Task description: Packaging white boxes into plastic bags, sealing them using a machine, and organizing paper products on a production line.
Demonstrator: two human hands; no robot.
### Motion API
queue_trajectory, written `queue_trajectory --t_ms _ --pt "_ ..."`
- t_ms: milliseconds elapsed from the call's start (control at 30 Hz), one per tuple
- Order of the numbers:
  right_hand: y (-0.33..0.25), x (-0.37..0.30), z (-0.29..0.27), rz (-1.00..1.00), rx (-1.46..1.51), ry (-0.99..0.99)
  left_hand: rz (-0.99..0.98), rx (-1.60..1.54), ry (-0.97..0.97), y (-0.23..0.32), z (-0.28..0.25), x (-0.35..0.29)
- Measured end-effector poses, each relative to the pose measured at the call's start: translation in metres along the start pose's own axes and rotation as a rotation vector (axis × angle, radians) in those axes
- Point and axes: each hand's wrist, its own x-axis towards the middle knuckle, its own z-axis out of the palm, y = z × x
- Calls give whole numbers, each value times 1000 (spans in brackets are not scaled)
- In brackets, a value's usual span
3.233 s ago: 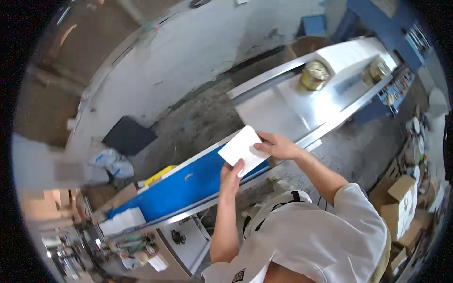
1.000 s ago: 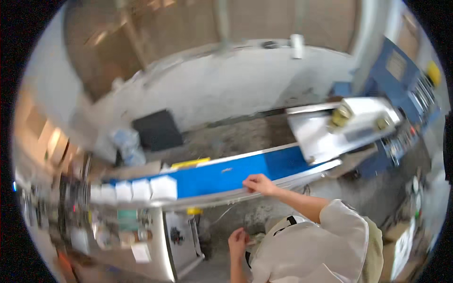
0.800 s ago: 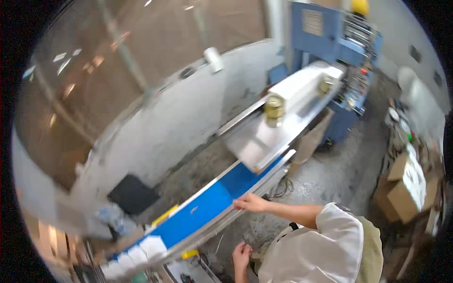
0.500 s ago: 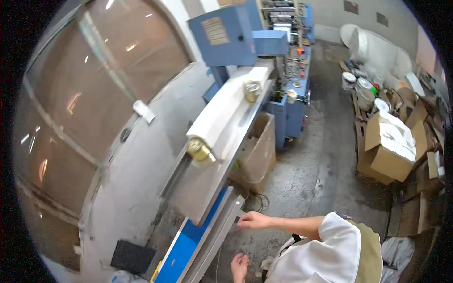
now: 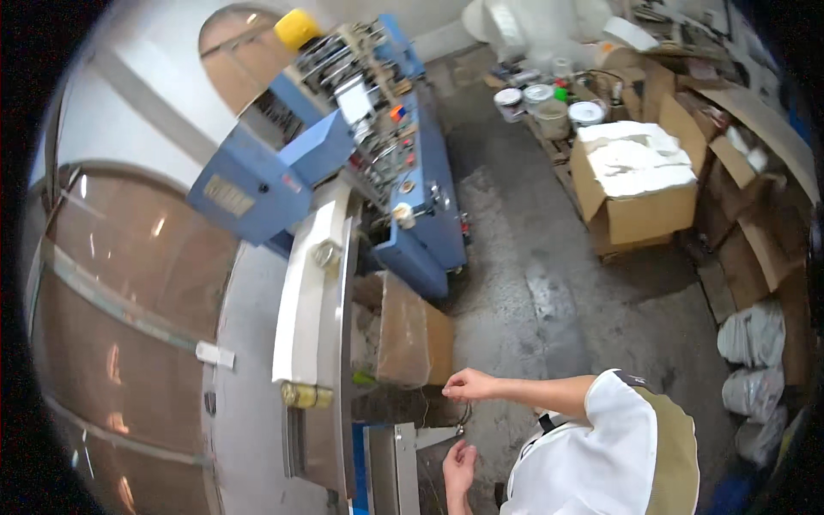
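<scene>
My right hand (image 5: 469, 385) reaches out past a short white sleeve, with its fingers loosely bent and nothing visible in them. Lower in the view, my left hand (image 5: 460, 464) hangs with its fingers half curled and apart, also holding nothing that I can see. Both hands are in the air, touching nothing. To their left stands a long metal table (image 5: 343, 429) bearing a long white strip of sheet material (image 5: 300, 330). A gold-coloured roll (image 5: 306, 395) sits at the strip's near end, and a second shiny roll (image 5: 326, 253) lies farther up.
A blue machine (image 5: 421, 206) with rollers stands beyond the table. Beside the table is a large brown carton (image 5: 416, 335) with a plastic liner. At the right, an open cardboard box (image 5: 650, 219) holds white material, near several buckets (image 5: 549, 116). White sacks (image 5: 754, 339) lie along the right edge.
My view has turned to the right, so the table and machine now appear farther left and more upright. Both hands remain raised before my body, with nothing taken up.
</scene>
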Motion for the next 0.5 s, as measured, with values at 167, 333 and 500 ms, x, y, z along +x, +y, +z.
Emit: queue_trajectory --t_ms 167,333,500 --pt "46 -65 -42 34 -109 42 64 -20 -109 -5 39 5" --pt "45 -119 -75 328 -148 31 99 -156 -141 -8 72 -1" --pt "53 -81 -84 301 -104 20 28 -234 -99 -16 75 10"
